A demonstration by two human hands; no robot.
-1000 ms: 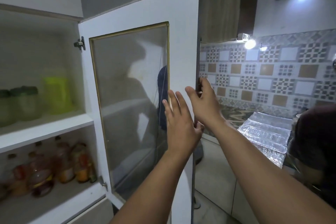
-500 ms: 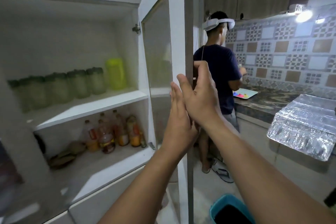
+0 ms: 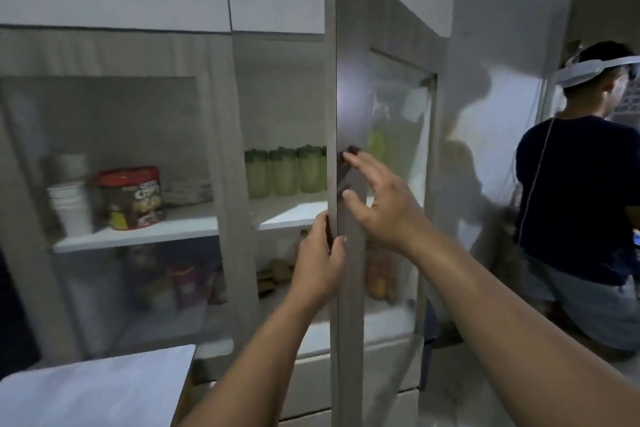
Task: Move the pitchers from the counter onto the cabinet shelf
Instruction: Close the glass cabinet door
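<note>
The glass-fronted cabinet door [image 3: 349,87] stands partly open, edge toward me. My left hand [image 3: 320,262] grips the door's edge, fingers wrapped around it. My right hand [image 3: 379,199] lies flat on the door's outer face beside the dark handle [image 3: 346,166], fingers spread. Behind the door, several green-lidded pitchers [image 3: 284,172] stand in a row on the white shelf [image 3: 294,213]. A taller yellow-green pitcher [image 3: 377,146] shows blurred through the door's glass.
The left cabinet section holds stacked white cups [image 3: 71,204] and a red-lidded cereal tub [image 3: 131,198]. Bottles and packets sit on the lower shelves. A white surface [image 3: 93,388] lies at lower left. Another person [image 3: 581,204] stands at the right, back turned.
The door has swung toward closing and my view has turned left. My left hand went from flat against the door to gripping its edge. My right hand left the edge and spread on the outer face.
</note>
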